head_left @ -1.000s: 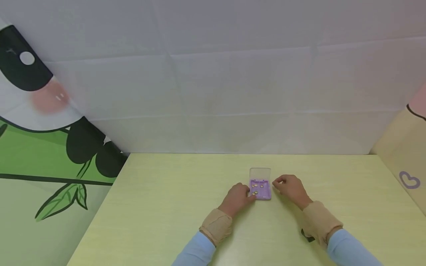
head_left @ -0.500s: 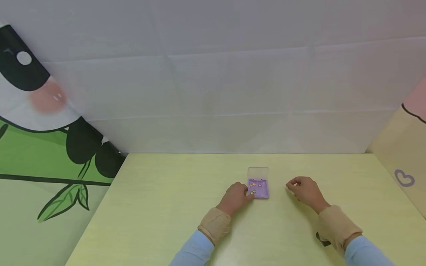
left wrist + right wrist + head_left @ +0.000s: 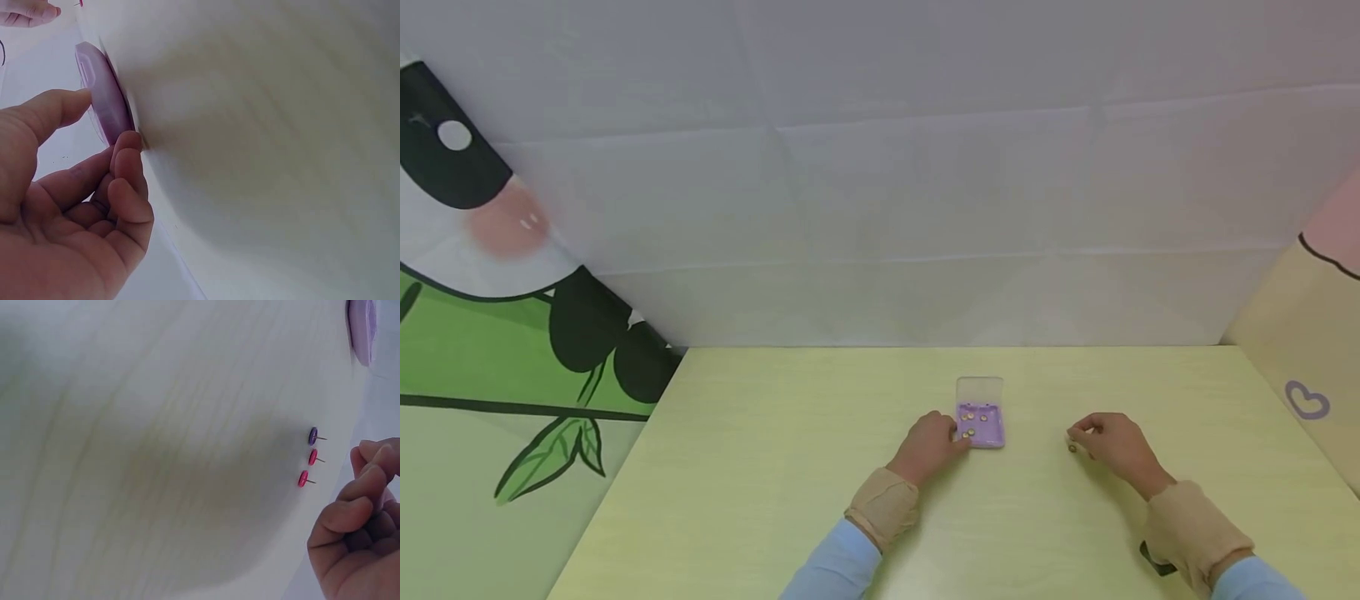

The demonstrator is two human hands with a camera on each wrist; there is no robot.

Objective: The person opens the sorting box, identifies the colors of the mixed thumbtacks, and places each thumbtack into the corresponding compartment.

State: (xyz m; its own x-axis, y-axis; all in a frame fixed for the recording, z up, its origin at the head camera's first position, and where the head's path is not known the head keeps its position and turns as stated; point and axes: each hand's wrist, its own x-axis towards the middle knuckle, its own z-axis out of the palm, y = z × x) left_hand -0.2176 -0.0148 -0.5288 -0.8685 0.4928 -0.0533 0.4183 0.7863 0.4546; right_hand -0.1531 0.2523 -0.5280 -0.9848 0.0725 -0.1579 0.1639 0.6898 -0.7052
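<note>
My left hand [image 3: 931,450] grips the near left side of a small purple plastic box [image 3: 994,433], thumb at its rim and fingers against its side. The box's clear lid [image 3: 980,388] stands raised. Several round-headed thumbtacks [image 3: 971,432] lie inside. To the right of the box, my right hand [image 3: 1116,446] hovers low over the table with thumb and forefinger tips together; I cannot tell whether they pinch anything. Close below them in the right wrist view, a purple thumbtack [image 3: 313,435] and two red thumbtacks [image 3: 303,479] stand in a row, heads down, pins pointing up.
The pale wood-look table [image 3: 760,467] stretches out around both hands. A white sheet [image 3: 880,200] hangs behind its far edge, with printed cartoon panels [image 3: 572,333] at the left. Beige cuffs [image 3: 883,507] wrap both wrists.
My right hand has moved from beside the box to the right and nearer me; a thumbtack now shows below its fingertips. The left hand has stayed at the box.
</note>
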